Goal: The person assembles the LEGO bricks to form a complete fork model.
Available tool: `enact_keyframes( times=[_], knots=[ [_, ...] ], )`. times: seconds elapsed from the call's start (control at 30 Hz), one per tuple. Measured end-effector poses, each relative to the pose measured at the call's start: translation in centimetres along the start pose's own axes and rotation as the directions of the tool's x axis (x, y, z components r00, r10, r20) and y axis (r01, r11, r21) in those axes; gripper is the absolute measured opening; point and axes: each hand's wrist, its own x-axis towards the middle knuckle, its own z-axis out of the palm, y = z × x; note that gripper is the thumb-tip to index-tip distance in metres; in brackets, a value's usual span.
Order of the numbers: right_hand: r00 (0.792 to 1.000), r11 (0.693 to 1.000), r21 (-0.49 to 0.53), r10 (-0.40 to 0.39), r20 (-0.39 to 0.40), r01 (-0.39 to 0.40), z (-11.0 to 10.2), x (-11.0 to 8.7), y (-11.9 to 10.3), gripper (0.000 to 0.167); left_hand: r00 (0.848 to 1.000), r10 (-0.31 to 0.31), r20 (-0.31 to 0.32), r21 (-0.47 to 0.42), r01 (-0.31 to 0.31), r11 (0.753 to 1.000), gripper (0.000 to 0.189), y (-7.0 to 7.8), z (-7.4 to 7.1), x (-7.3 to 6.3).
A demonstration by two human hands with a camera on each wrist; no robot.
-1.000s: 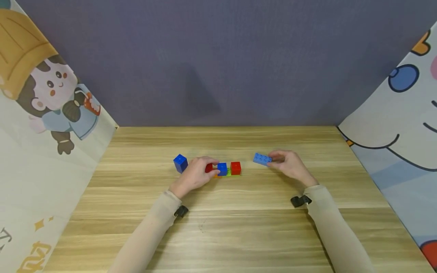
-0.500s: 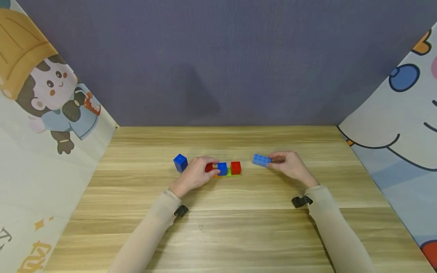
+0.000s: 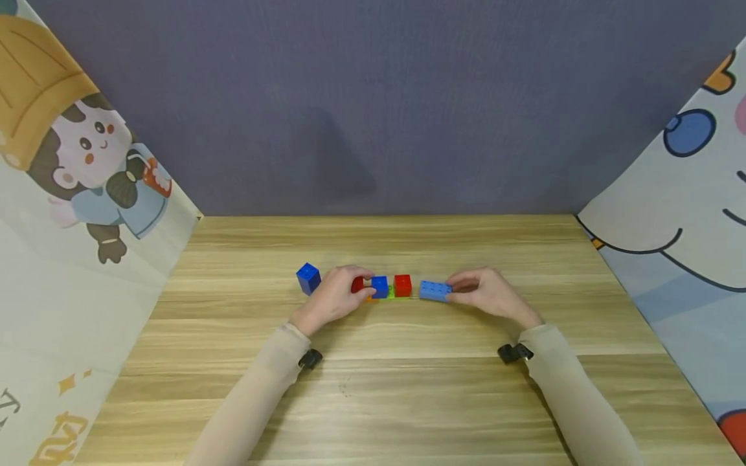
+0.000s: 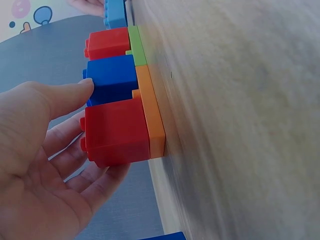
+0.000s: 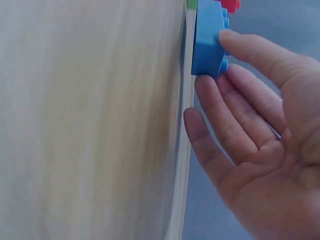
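Observation:
A row of toy building bricks lies at mid-table: an orange brick (image 4: 152, 115) and a green brick (image 4: 137, 47) form the base. On it stand a red brick (image 4: 120, 132), a dark blue brick (image 3: 379, 287) and a second red brick (image 3: 403, 285). My left hand (image 3: 338, 291) holds this row, thumb on the dark blue brick and fingers behind the nearer red one. My right hand (image 3: 486, 294) pinches a light blue brick (image 3: 434, 291) at its right end, thumb on the studded edge. A small gap separates it from the row's right end in the head view.
A tall dark blue brick (image 3: 308, 279) stands on the wooden table (image 3: 396, 388), left of my left hand. A grey panel (image 3: 379, 116) closes off the back. Printed walls with cartoon figures flank both sides.
My right hand has carried the light blue brick left and towards me, and the brick has turned into line with the row. The left hand and the row have barely moved.

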Motion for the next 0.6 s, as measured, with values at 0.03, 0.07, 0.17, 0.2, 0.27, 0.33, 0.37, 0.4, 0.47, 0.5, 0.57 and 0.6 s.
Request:
enact_keyframes(
  times=[0.03, 0.07, 0.17, 0.2, 0.27, 0.33, 0.37, 0.4, 0.47, 0.5, 0.57, 0.6],
  knots=[
    [1.000, 1.000, 0.003, -0.005, 0.007, 0.005, 0.2, 0.0, -0.1, 0.042, 1.000, 0.002, -0.002, 0.003, -0.002, 1.000, 0.037, 0.0, 0.0, 0.0],
    [1.000, 1.000, 0.008, -0.008, 0.014, 0.008, 0.4, -0.1, -0.2, 0.042, 1.000, 0.002, -0.003, 0.005, -0.002, 1.000, 0.037, 0.0, 0.0, 0.1],
    [0.999, 0.999, 0.027, -0.032, 0.036, 0.031, 0.9, -0.1, -0.7, 0.040, 1.000, 0.006, -0.004, 0.006, -0.006, 1.000, 0.037, 0.0, 0.0, 0.1],
    [0.999, 0.999, 0.031, -0.036, 0.041, 0.035, 1.1, -0.2, -0.8, 0.039, 1.000, 0.006, -0.004, 0.004, -0.006, 1.000, 0.037, 0.0, 0.0, 0.1],
    [0.998, 0.998, 0.036, -0.045, 0.051, 0.043, 1.4, -0.2, -1.1, 0.038, 1.000, 0.003, -0.003, -0.003, -0.003, 1.000, 0.037, 0.0, -0.1, 0.2],
    [0.997, 0.998, 0.044, -0.052, 0.059, 0.050, 1.6, -0.3, -1.4, 0.038, 1.000, -0.004, -0.005, -0.008, 0.004, 1.000, 0.038, 0.0, -0.1, 0.2],
    [0.997, 0.998, 0.047, -0.048, 0.061, 0.045, 1.7, -0.3, -1.5, 0.037, 1.000, -0.007, -0.005, -0.010, 0.007, 1.000, 0.038, -0.1, -0.1, 0.2],
    [0.997, 0.997, 0.053, -0.050, 0.063, 0.047, 1.7, -0.4, -1.6, 0.036, 1.000, -0.010, -0.006, -0.012, 0.010, 1.000, 0.038, -0.1, -0.1, 0.2],
    [0.996, 0.996, 0.064, -0.060, 0.072, 0.055, 1.9, -0.5, -1.8, 0.036, 1.000, -0.015, -0.007, -0.014, 0.014, 1.000, 0.039, -0.1, -0.1, 0.3],
    [0.995, 0.996, 0.068, -0.067, 0.076, 0.062, 2.0, -0.5, -1.9, 0.036, 1.000, -0.014, -0.007, -0.015, 0.014, 1.000, 0.039, -0.1, -0.1, 0.3],
    [0.993, 0.994, 0.079, -0.080, 0.085, 0.074, 2.2, -0.5, -2.1, 0.036, 1.000, -0.011, -0.006, -0.015, 0.011, 1.000, 0.039, -0.1, -0.1, 0.4],
    [0.992, 0.993, 0.081, -0.090, 0.091, 0.082, 2.4, -0.5, -2.2, 0.036, 1.000, -0.010, -0.006, -0.015, 0.010, 1.000, 0.039, -0.1, -0.1, 0.4]
  ],
)
